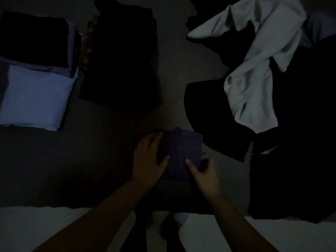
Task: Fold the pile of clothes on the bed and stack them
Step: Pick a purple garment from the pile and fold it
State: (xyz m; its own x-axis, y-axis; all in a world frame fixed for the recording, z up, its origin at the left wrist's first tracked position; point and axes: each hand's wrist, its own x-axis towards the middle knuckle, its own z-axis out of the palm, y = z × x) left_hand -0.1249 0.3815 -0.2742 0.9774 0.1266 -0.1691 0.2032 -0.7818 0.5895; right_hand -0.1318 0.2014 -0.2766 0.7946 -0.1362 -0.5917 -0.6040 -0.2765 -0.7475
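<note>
Two bare forearms reaching up from the bottom edge to a small dark purple garment [181, 153] lying on the bed [101, 160], close to its near edge. Left hand [148, 159] laid flat on the garment's left side, fingers straight and spread, pressing. Right hand [205, 171] at the lower right edge, thumb on top of the cloth, fingers apparently curled under the edge in a pinch; dim light, so not certain.

Already folded down to a compact rectangle, long axis running away from the body, collar-like end at the far side. Probably the last fold or smoothing of this piece. Next move likely calls for lifting it whole, without letting the layers slip, and carrying it left.

Further out: a dark folded stack [121, 57] at centre far, a stack with a light blue piece [36, 95] and darker pieces on top at far left. Unfolded pile [272, 115] to the right, a pale shirt [254, 70] draped across black clothes. Plenty left to fold.
</note>
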